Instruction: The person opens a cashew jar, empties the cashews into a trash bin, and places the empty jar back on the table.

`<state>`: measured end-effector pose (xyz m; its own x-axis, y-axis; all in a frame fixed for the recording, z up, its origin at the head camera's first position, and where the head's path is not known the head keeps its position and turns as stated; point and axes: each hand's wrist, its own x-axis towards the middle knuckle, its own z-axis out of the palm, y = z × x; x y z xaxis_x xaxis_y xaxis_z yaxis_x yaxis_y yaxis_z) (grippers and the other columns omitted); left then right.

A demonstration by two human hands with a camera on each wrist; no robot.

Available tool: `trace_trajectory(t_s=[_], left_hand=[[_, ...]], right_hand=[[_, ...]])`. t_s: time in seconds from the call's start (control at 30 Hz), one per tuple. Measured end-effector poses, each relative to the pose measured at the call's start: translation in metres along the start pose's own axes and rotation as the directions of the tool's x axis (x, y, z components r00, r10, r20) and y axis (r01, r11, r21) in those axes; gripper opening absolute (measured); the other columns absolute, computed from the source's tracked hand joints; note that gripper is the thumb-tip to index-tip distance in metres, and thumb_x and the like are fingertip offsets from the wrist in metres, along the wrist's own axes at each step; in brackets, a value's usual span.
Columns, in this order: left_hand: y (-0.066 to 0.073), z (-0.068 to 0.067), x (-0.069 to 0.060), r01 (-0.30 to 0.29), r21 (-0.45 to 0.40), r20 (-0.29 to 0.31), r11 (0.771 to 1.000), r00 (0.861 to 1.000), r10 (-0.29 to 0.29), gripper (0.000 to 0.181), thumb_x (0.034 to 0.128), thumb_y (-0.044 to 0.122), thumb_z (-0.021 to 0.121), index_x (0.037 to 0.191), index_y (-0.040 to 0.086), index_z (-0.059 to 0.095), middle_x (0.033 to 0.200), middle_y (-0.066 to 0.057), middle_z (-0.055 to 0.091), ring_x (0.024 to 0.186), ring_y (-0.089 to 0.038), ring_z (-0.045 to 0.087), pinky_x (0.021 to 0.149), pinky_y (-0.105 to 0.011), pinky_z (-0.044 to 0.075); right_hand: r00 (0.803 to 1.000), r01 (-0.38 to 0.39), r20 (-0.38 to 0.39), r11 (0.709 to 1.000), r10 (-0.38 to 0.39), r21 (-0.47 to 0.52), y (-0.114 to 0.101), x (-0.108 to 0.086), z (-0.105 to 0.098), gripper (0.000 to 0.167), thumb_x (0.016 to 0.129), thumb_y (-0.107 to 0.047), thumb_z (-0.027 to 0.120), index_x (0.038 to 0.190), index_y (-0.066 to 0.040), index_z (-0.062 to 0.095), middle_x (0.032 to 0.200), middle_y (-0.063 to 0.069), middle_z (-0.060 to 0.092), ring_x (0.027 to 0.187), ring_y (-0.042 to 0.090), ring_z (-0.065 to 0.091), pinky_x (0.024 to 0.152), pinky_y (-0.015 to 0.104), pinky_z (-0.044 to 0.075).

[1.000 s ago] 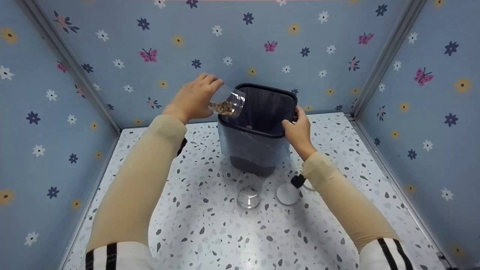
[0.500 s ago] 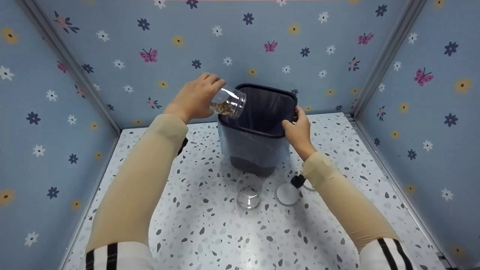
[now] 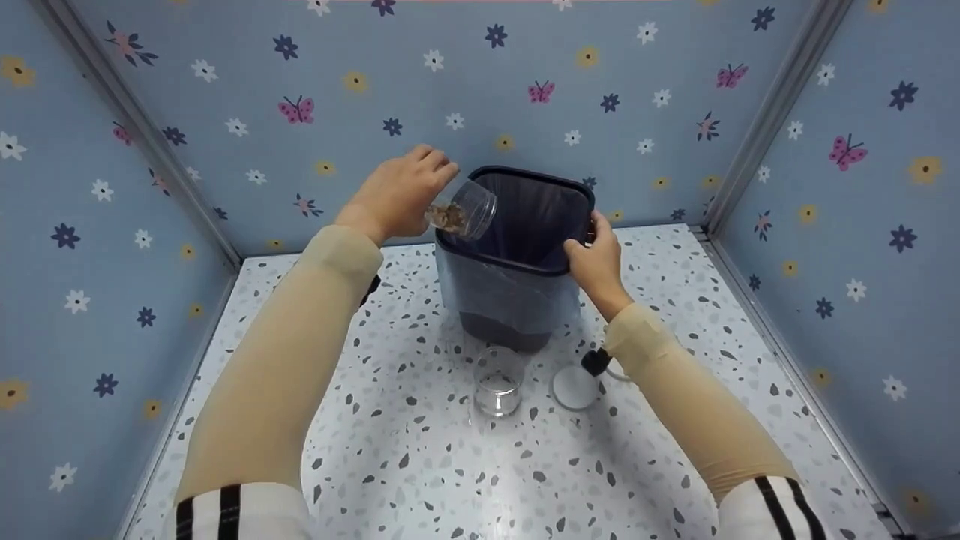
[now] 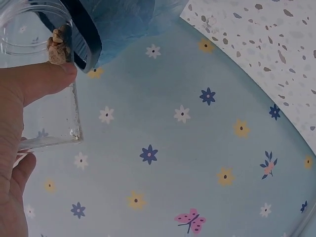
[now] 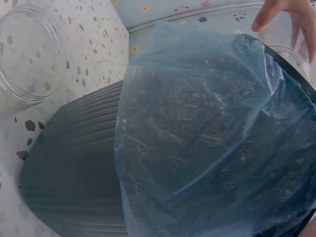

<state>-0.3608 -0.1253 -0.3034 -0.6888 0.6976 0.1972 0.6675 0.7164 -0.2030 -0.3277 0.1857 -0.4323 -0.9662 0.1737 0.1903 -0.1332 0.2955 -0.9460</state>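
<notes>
My left hand [image 3: 401, 191] holds a clear jar [image 3: 476, 214] tipped on its side, its mouth over the left rim of a dark trash bin [image 3: 502, 336]. Brown nut-like bits [image 4: 58, 47] lie inside the jar near its mouth in the left wrist view. A thin bluish plastic bag [image 5: 197, 133] lines the bin and hangs down over its outside. At the bin's right side my right hand [image 3: 598, 259] grips the black rim, thumb on the inner side and fingers outside. The bottom of the bin's inside is too dark to make out.
A second clear jar [image 3: 498, 394] stands uncapped in front of the bin. A round whitish lid [image 3: 575, 388] lies to its right, and another lid is partly hidden by the right wrist. Flower-patterned walls enclose the speckled tabletop [image 3: 420, 465].
My left hand has shifted slightly right with the jar, which tips a little further, its mouth further over the bin. The right hand and the bin have stayed in place.
</notes>
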Motion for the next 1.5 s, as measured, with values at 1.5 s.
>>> trace_trajectory(t_s=[1.5], left_hand=[[0.0020,0.0003,0.0027,-0.071,0.113,-0.053,0.991,0.996,0.077,0.076,0.0806,-0.007,0.075,0.153,-0.002,0.054,0.152,-0.026,0.058,0.145,-0.044,0.052,0.125,-0.052,0.046]], right_hand=[[1.000,0.023,-0.012,1.000,-0.023,0.006,0.0002,0.0014,0.0011,0.073,0.096,-0.003,0.055,0.166,0.004,0.034,0.159,0.030,0.051,0.145,0.043,0.054,0.119,0.053,0.051]])
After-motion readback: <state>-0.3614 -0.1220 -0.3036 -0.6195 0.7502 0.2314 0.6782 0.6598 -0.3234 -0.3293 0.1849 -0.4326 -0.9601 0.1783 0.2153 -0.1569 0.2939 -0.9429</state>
